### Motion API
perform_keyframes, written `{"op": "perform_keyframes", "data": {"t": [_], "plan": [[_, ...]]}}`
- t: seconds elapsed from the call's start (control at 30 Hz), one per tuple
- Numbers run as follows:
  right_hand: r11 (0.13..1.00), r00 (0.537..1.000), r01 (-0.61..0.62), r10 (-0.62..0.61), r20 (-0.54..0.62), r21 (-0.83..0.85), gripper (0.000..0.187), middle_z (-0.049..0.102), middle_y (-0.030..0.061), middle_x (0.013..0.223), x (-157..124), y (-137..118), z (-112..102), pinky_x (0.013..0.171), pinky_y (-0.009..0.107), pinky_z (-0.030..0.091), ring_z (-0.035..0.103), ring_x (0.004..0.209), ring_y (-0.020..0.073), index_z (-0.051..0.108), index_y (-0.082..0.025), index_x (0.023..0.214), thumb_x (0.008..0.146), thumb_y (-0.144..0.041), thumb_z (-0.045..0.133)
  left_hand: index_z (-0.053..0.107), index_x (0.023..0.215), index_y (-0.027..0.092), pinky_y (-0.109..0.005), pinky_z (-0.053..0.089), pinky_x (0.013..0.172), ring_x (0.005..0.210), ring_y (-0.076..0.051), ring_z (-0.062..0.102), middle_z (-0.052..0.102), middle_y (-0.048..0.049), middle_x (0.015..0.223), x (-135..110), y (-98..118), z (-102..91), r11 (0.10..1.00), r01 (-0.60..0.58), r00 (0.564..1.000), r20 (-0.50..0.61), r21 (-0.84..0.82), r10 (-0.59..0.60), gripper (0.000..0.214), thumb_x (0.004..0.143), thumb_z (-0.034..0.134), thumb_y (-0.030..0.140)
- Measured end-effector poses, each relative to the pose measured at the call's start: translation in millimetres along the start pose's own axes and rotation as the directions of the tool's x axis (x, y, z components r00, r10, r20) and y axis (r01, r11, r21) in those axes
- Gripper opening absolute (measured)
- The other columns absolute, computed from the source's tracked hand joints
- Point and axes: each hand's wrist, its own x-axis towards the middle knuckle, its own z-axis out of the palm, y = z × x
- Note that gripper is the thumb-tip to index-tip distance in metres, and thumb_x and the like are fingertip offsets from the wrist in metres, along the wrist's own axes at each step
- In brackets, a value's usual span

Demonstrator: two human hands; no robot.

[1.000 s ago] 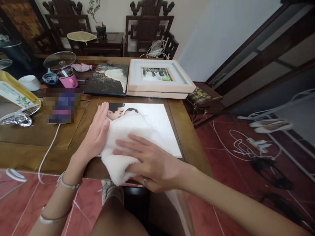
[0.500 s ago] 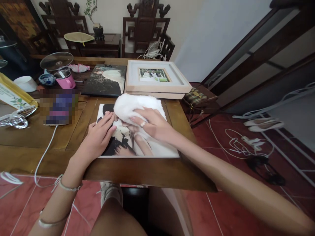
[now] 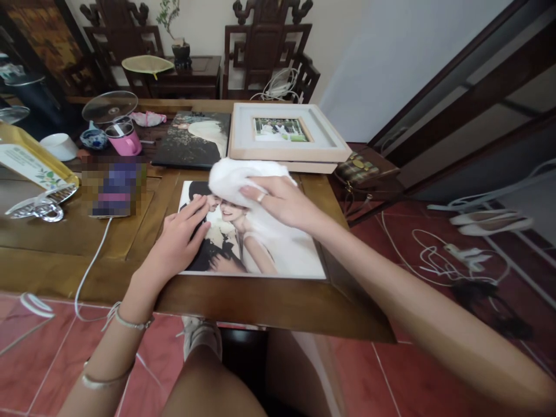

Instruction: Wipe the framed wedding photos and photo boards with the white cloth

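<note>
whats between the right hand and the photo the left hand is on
A white cloth lies between the right hand and the photo, as the head view shows.

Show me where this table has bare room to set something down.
Bare wood lies between the white cable and left hand, and between the photo and the table's near edge. It's crowded around the pink mug and behind the photo, where the pale frame sits.

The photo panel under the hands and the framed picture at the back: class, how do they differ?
The photo panel is thin; the framed picture has deep sides. The photo panel's image spreads across its face; the framed picture's sits small within a wide border. Both lie face up.
</note>
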Motion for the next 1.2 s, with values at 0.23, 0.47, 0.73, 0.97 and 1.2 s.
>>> {"op": "perform_keyframes", "data": {"t": [0.23, 0.47, 0.73, 0.97, 1.2], "plan": [[0.936, 0.994, -0.014, -0.025, -0.105, -0.352, 0.035, 0.059, 0.001, 0.065, -50, 39, -39, 0.091, 0.05, 0.049, 0.064, 0.076, 0.0259, 0.043, -0.026, 0.064, 0.095, -0.041, 0.041, 0.047, 0.146, 0.015, -0.05, 0.03, 0.118, 0.148, -0.025, 0.033, 0.043, -0.0121, 0.155, -1, 1, 0.7, 1.0, 0.015, 1.0, -0.004, -0.002, -0.015, 0.049, 0.102, 0.036, 0.033], [0.887, 0.962, 0.253, -0.273, 0.003, -0.387, 0.021, 0.068, 0.0143, 0.127, -124, -9, -13, 0.111, 0.057, 0.041, 0.056, 0.129, 0.0298, 0.057, -0.024, 0.074, 0.093, -0.021, 0.048, 0.042, 0.148, 0.017, -0.05, 0.03, 0.117, 0.148, -0.025, 0.032, 0.037, -0.012, 0.158, -1, 4, 0.2, 0.999, 0.033, 0.999, 0.001, 0.037, -0.033, 0.05, 0.101, 0.035, 0.032], [0.907, 0.961, 0.277, -0.266, 0.079, -0.318, 0.02, 0.07, 0.0085, 0.126, -132, -18, -18, 0.113, 0.054, 0.04, 0.056, 0.129, 0.0275, 0.062, -0.026, 0.078, 0.092, -0.021, 0.049, 0.042, 0.149, 0.022, -0.053, 0.03, 0.115, 0.149, -0.027, 0.03, 0.04, -0.0087, 0.157, 0, 8, -3.2, 0.996, 0.041, 0.998, 0.049, 0.077, -0.045, 0.049, 0.102, 0.033, 0.032], [0.961, 0.995, 0.047, -0.068, -0.068, -0.271, 0.033, 0.069, 0.0011, 0.078, -53, 41, -35, 0.109, 0.058, 0.043, 0.068, 0.084, 0.0253, 0.054, -0.026, 0.069, 0.096, -0.041, 0.042, 0.042, 0.149, 0.022, -0.053, 0.033, 0.113, 0.148, -0.027, 0.032, 0.04, -0.0085, 0.157, 1, 6, -3.5, 0.997, 0.043, 0.998, 0.05, 0.069, -0.046, 0.049, 0.102, 0.035, 0.032], [0.949, 0.989, 0.091, -0.123, -0.088, -0.303, 0.029, 0.07, 0.0032, 0.081, -69, 29, -25, 0.112, 0.059, 0.039, 0.069, 0.097, 0.0276, 0.052, -0.025, 0.068, 0.096, -0.033, 0.045, 0.043, 0.148, 0.019, -0.05, 0.029, 0.117, 0.149, -0.025, 0.03, 0.041, -0.0092, 0.156, 0, 6, -2.7, 0.998, 0.037, 0.999, 0.038, 0.047, -0.039, 0.049, 0.102, 0.035, 0.033]]}}
